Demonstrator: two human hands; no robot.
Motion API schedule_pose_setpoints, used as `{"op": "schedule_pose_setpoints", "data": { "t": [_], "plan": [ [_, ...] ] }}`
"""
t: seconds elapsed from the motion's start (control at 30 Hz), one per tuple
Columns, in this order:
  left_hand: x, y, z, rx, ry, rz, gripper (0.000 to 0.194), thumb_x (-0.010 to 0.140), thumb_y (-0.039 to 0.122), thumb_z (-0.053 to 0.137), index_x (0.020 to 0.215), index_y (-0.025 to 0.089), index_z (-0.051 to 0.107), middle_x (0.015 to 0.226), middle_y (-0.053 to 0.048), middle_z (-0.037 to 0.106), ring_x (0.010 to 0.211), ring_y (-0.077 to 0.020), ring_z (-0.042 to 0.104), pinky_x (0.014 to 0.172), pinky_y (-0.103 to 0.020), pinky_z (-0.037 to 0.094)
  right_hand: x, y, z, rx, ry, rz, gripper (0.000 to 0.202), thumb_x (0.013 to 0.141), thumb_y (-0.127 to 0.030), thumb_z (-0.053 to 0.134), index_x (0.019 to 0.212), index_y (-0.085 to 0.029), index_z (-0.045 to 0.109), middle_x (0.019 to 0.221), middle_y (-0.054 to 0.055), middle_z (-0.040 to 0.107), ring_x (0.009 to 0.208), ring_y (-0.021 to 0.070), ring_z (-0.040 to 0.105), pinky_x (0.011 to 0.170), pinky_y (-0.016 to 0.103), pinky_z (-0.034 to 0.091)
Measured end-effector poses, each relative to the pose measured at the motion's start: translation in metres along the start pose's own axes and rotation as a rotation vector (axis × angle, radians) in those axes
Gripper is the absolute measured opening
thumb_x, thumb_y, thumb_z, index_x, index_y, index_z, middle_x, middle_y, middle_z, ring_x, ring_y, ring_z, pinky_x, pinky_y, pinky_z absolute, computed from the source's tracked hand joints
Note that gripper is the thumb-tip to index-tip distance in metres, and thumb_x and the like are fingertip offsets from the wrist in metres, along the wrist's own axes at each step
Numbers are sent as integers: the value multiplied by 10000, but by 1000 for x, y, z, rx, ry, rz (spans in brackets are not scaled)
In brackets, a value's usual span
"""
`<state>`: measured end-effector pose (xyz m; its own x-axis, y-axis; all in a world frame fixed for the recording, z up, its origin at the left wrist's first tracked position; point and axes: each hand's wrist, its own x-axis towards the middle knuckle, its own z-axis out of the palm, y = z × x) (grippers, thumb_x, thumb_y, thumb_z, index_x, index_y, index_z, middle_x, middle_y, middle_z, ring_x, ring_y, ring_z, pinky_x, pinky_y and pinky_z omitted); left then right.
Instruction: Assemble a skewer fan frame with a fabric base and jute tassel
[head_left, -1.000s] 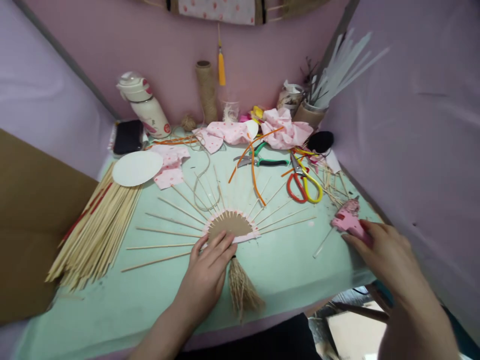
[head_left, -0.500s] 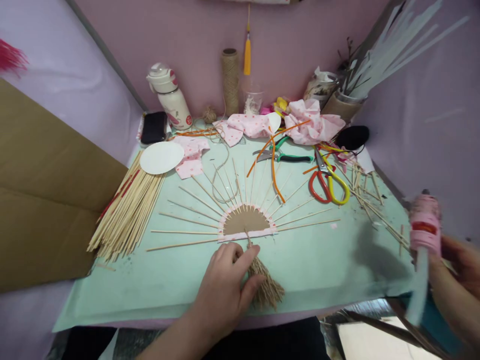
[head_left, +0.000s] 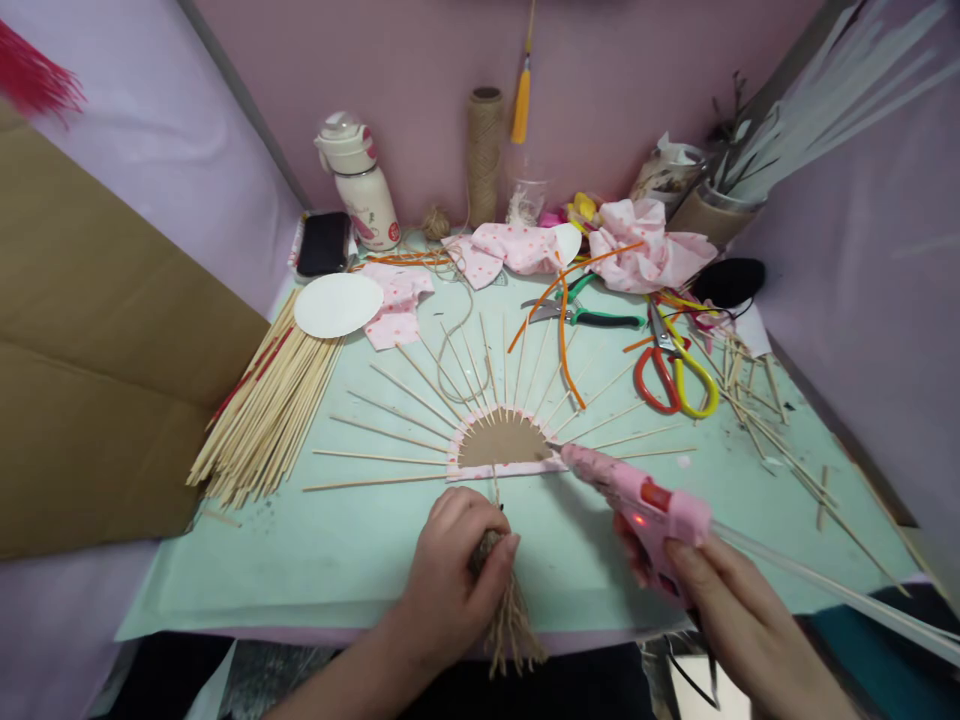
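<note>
My left hand (head_left: 454,575) is closed round the top of a brown twine tassel (head_left: 514,625), whose strands hang over the table's near edge. The tassel's cord runs up to a half-round cardboard piece (head_left: 501,445) edged in pink spotted fabric. Thin wooden sticks (head_left: 397,434) fan out from its curved side. My right hand (head_left: 697,580) grips a pink glue gun (head_left: 637,500) with a red light showing and a long clear glue stick in its back end. The gun's nozzle is at the right end of the cardboard; whether it touches cannot be told.
A bundle of sticks (head_left: 270,420) lies left, partly under a white oval (head_left: 339,306). Pruning shears (head_left: 600,318), scissors (head_left: 667,370) and loose sticks (head_left: 772,440) lie right. Behind stand a bottle (head_left: 364,190), twine spool (head_left: 486,155) and fabric scraps (head_left: 517,248). Cardboard (head_left: 112,380) stands left.
My right hand has brought the glue gun from the far right in to the cardboard piece. My left hand has closed more round the tassel, which has swung toward the near edge.
</note>
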<state>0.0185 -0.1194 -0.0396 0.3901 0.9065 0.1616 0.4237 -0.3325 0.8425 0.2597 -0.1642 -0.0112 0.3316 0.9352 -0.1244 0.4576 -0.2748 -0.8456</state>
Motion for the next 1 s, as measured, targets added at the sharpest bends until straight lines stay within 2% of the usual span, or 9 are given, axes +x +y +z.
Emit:
{"op": "schedule_pose_setpoints", "data": {
  "t": [0.1,0.23,0.37,0.5,0.83,1.0],
  "plan": [
    [-2,-1,-2,-50,25,8,105,926,193,496,832,200,543,800,-30,556,802,-179,518,729,-324,407,4,-5,9,13,-181,-36,428,851,-592,531,745,-235,741,690,69,724,647,234,673,579,285,569],
    [-1,-2,-1,-62,35,7,112,923,185,494,819,197,535,785,-26,549,788,-175,508,719,-322,394,2,1,10,-14,-290,54,468,895,-576,471,646,-216,636,661,52,664,609,197,626,541,253,546],
    [-2,-5,1,-65,46,4,107,923,179,492,821,199,522,783,-25,540,786,-177,497,711,-326,382,1,10,8,-54,-328,101,472,893,-586,482,626,-207,574,645,39,614,627,189,616,553,237,543],
    [-4,-7,3,-64,56,14,94,919,167,497,832,201,511,780,-22,534,784,-177,486,715,-335,370,3,12,11,-47,-374,102,477,910,-601,444,760,-199,652,729,58,658,726,214,653,612,248,563],
    [-5,-8,3,-91,78,21,91,912,146,500,839,201,503,786,-21,531,785,-172,482,716,-331,375,6,0,13,-71,-349,-1,443,936,-534,448,697,-205,624,587,17,611,517,156,564,464,214,488],
    [-5,-8,3,-94,84,17,88,911,141,499,845,199,511,792,-27,534,790,-177,487,717,-336,382,7,-2,14,-106,-357,-46,440,936,-541,443,880,-214,732,624,33,633,536,178,576,466,235,507]
  ]
}}
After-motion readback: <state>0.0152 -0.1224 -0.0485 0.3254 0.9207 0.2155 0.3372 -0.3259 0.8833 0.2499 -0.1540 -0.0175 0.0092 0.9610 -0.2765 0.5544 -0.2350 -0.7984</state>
